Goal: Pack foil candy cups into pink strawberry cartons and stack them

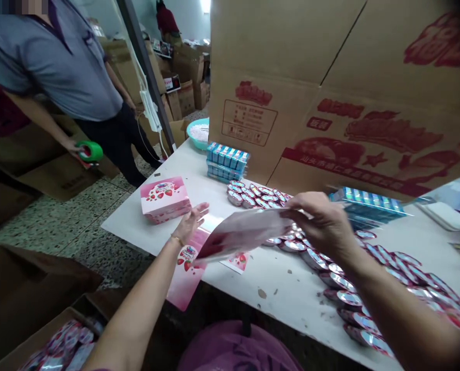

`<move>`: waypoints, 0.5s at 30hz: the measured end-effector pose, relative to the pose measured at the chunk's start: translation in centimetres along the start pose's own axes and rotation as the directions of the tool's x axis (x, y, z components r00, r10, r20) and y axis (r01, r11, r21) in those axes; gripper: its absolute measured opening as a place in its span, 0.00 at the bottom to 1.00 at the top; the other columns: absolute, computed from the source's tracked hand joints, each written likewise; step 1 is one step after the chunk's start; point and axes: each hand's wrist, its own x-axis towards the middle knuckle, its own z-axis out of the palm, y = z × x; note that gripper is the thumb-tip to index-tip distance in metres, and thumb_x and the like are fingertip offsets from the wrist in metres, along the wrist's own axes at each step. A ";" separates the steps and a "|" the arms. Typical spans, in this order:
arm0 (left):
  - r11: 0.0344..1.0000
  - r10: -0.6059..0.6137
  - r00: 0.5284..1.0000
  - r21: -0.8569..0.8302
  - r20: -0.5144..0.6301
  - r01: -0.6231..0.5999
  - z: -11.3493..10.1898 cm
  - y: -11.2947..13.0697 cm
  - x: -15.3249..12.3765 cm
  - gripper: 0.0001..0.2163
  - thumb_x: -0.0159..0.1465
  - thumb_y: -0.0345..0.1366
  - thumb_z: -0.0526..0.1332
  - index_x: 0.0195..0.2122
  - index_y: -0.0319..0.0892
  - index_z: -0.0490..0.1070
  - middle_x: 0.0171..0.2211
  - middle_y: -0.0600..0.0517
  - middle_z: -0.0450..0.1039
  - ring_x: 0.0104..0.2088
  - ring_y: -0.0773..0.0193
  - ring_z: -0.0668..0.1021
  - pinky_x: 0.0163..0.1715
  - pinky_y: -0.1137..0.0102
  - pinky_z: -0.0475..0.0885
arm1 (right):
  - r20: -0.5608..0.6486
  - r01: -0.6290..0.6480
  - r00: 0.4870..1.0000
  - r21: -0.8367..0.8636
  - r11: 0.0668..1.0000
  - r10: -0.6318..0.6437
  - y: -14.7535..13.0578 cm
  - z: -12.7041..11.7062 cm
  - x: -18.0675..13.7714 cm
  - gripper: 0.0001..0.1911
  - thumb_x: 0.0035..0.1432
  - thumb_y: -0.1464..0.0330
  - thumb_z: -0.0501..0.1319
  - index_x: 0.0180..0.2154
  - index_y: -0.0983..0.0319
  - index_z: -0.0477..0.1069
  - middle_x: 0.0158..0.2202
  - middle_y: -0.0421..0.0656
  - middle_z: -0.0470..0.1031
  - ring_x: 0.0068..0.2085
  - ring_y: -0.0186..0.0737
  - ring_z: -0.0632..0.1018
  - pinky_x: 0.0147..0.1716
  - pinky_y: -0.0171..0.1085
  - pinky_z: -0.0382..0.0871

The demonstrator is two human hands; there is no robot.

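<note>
My right hand (pixel 321 219) pinches the edge of a thin, flat, pinkish-grey sheet (pixel 249 226), blurred and tilted above the table; its exact kind I cannot tell. My left hand (pixel 191 224), fingers stretched apart, is beside a pink box (pixel 165 198) printed with strawberries. Whether it touches the box I cannot tell. Below that hand lies a flat pink strawberry-printed carton (pixel 185 286), overhanging the table's front edge. Another small printed piece (pixel 237 262) shows under the raised sheet.
Shiny-lidded cups (pixel 292 246) cover much of the white table (pixel 270 296). Blue packs (pixel 227 164) stand before a large cardboard box (pixel 261 56). A turquoise basin (pixel 193 139) sits behind. At left, a person (pixel 79 77) holds green tape (pixel 93 151); an open carton (pixel 32 335) is below.
</note>
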 end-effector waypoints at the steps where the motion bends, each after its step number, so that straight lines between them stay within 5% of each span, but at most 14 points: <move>1: 0.999 0.026 0.997 -0.032 0.078 -0.023 0.5 1.7 -1.1 0.38 0.43 0.64 0.58 0.52 0.45 0.66 0.58 0.40 0.59 0.56 0.46 0.64 0.55 0.53 0.56 | 0.035 0.037 0.999 0.015 0.999 -0.038 0.1 1.0 -0.2 0.09 0.58 0.66 0.56 0.26 0.59 0.68 0.23 0.38 0.71 0.27 0.35 0.71 0.32 0.37 0.60; 3: 0.993 0.116 0.967 -0.019 0.229 -0.115 1.9 4.9 -3.7 0.40 0.40 0.58 0.66 0.54 0.48 0.63 0.60 0.42 0.56 0.56 0.46 0.64 0.55 0.54 0.57 | 0.085 0.080 0.993 0.032 0.996 -0.083 0.0 2.7 -0.6 0.10 0.59 0.66 0.55 0.26 0.60 0.68 0.23 0.39 0.70 0.27 0.35 0.70 0.34 0.37 0.59; 7: 0.927 0.270 0.916 0.178 0.298 -0.331 4.6 8.5 -7.8 0.18 0.52 0.38 0.66 0.45 0.44 0.72 0.52 0.45 0.66 0.55 0.52 0.66 0.55 0.58 0.59 | 0.120 0.101 0.987 0.050 0.994 -0.106 -0.9 4.0 -1.0 0.11 0.60 0.65 0.54 0.27 0.60 0.69 0.23 0.39 0.71 0.28 0.35 0.70 0.35 0.37 0.58; 11: 0.947 0.268 0.963 0.192 -0.026 -0.258 5.2 8.2 -8.3 0.12 0.57 0.38 0.61 0.42 0.44 0.73 0.42 0.49 0.75 0.45 0.58 0.74 0.52 0.62 0.65 | -0.008 0.096 0.995 -0.050 0.994 -0.096 -2.3 3.9 -0.9 0.08 0.59 0.66 0.55 0.37 0.58 0.71 0.35 0.42 0.75 0.39 0.39 0.73 0.42 0.40 0.61; 13: 0.963 0.262 0.940 0.125 -0.219 -0.239 4.9 7.9 -8.0 0.13 0.56 0.40 0.63 0.42 0.44 0.74 0.41 0.51 0.76 0.44 0.58 0.75 0.52 0.62 0.65 | -0.119 0.042 0.991 -0.144 0.989 -0.059 -2.8 4.0 -1.3 0.15 0.58 0.65 0.57 0.48 0.56 0.67 0.46 0.45 0.71 0.48 0.44 0.70 0.48 0.45 0.59; 15: 0.969 0.248 0.926 0.060 -0.283 -0.241 4.7 7.9 -7.9 0.15 0.54 0.40 0.64 0.42 0.45 0.73 0.41 0.52 0.76 0.45 0.57 0.75 0.52 0.62 0.65 | -0.251 -0.064 0.968 -0.150 0.987 0.025 -3.3 4.6 -2.0 0.25 0.56 0.63 0.57 0.56 0.57 0.59 0.52 0.48 0.66 0.54 0.49 0.65 0.50 0.48 0.59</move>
